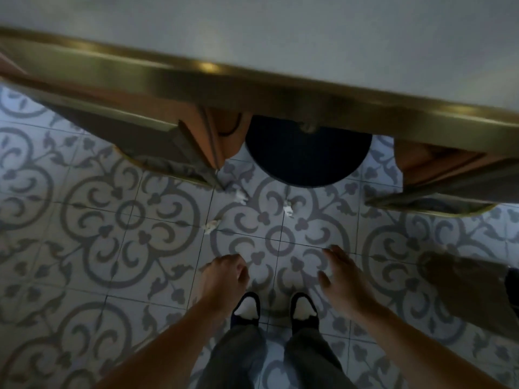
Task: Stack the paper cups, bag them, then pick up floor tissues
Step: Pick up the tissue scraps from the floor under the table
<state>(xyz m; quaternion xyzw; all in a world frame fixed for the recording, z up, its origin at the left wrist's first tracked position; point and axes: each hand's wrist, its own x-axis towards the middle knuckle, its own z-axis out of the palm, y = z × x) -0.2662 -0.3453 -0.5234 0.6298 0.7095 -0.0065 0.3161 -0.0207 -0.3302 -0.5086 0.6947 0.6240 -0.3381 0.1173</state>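
Three crumpled white tissues lie on the patterned tile floor under the table's near edge: one tissue (211,226) at the left, a second tissue (241,195) by a chair leg, a third tissue (288,208) further right. My left hand (224,276) hangs above the floor with its fingers loosely curled and nothing in it. My right hand (341,279) is spread open, palm down, holding nothing. Both hands are nearer to me than the tissues. No paper cups are in view.
A white table with a brass rim (252,85) spans the top. Two wooden chairs (174,144) (438,175) flank its dark round base (306,158). A brown paper bag (471,290) stands at the right. My feet (275,307) are below my hands.
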